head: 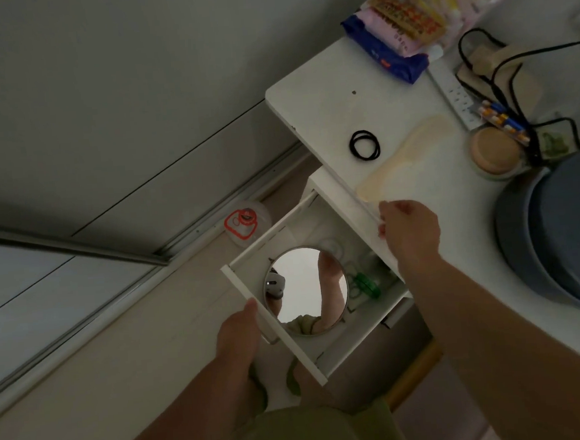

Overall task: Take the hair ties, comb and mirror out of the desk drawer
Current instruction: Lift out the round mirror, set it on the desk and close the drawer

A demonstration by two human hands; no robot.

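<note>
The white desk drawer point(283, 337) is pulled out. A round mirror point(303, 287) lies inside it, face up. My left hand point(238, 333) grips the drawer's front panel, thumb on its top edge. Two or three black hair ties point(364, 145) lie on the white desk top point(324, 90). A cream comb point(404, 157) lies flat on the desk to their right. My right hand point(409, 228) hovers at the desk's front edge just below the comb's near end, fingers loosely curled with nothing in them.
A green item point(367, 283) and clear plastic bits lie in the drawer beside the mirror. On the desk are a grey round appliance point(557, 235), a round tan compact point(495, 152), a power strip with black cables point(455, 95) and snack packets point(396, 40). A clear container point(246, 223) sits on the floor.
</note>
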